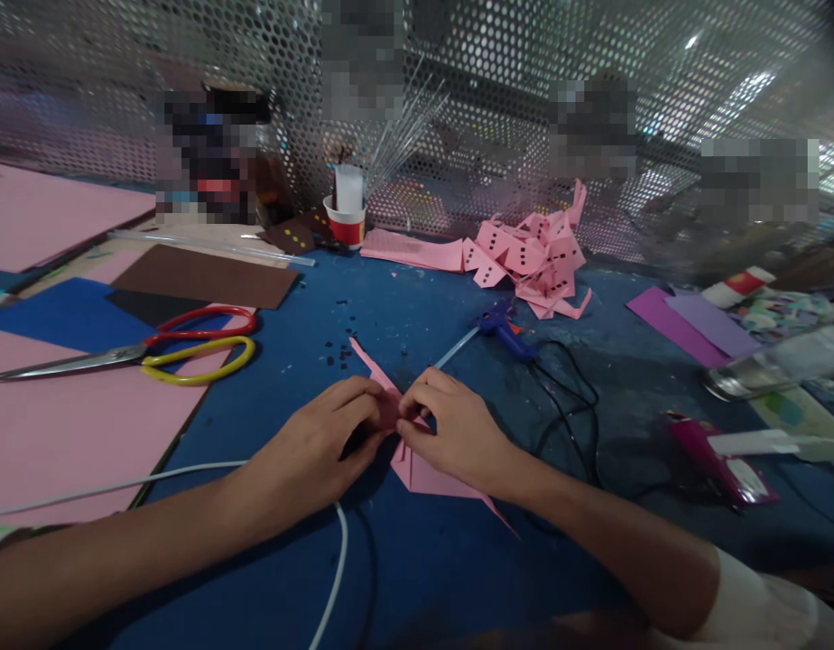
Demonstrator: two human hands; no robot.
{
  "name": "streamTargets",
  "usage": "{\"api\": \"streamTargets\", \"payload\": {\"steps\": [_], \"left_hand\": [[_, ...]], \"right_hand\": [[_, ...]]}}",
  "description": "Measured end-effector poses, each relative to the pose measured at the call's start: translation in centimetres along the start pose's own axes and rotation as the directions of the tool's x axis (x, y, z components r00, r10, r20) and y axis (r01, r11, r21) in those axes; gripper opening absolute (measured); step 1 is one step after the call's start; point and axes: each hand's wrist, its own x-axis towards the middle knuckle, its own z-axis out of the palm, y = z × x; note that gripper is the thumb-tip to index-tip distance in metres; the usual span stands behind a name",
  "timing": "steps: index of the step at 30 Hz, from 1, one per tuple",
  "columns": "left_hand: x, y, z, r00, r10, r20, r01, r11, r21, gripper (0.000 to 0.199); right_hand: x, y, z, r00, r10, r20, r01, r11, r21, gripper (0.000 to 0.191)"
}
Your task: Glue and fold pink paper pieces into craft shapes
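A folded pink paper piece (434, 478) lies at the middle of the blue table, with a narrow strip jutting up to the left and a thin tip to the lower right. My left hand (336, 429) pinches its upper part from the left. From the other side my right hand (450, 420) grips the same spot, thumb and fingers closed on the paper. The fingertips of both hands nearly meet and hide part of the folds. Just beyond my right hand lies a blue glue gun (505, 327) with a clear glue stick pointing toward the hand. Small black paper bits (339, 352) are scattered beyond my left hand.
Red-and-yellow-handled scissors (193, 348) rest on paper sheets at left. Pink cut-outs with black squares (532, 253) are piled at the back, right of a paper cup (346, 221). A white cable (339, 560) runs under my left forearm. A magenta device (721, 460) lies right.
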Motion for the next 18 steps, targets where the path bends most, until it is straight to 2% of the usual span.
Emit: {"api": "streamTargets", "payload": {"steps": [11,14,18], "left_hand": [[-0.02,0.05,0.06,0.999,0.032,-0.007,-0.031,0.995,0.092,0.009],[-0.23,0.1,0.12,0.996,0.093,-0.005,-0.091,0.981,0.169,0.012],[-0.81,0.08,0.01,0.971,0.237,0.016,-0.229,0.918,0.323,0.018]], "right_hand": [[-0.1,-0.34,0.49,1.0,-0.02,-0.018,0.019,0.997,-0.078,0.008],[-0.13,-0.26,0.8,1.0,-0.011,-0.024,0.008,0.993,-0.115,0.011],[-0.09,-0.34,1.01,0.999,0.0,-0.032,-0.004,0.99,-0.143,0.01]]}}
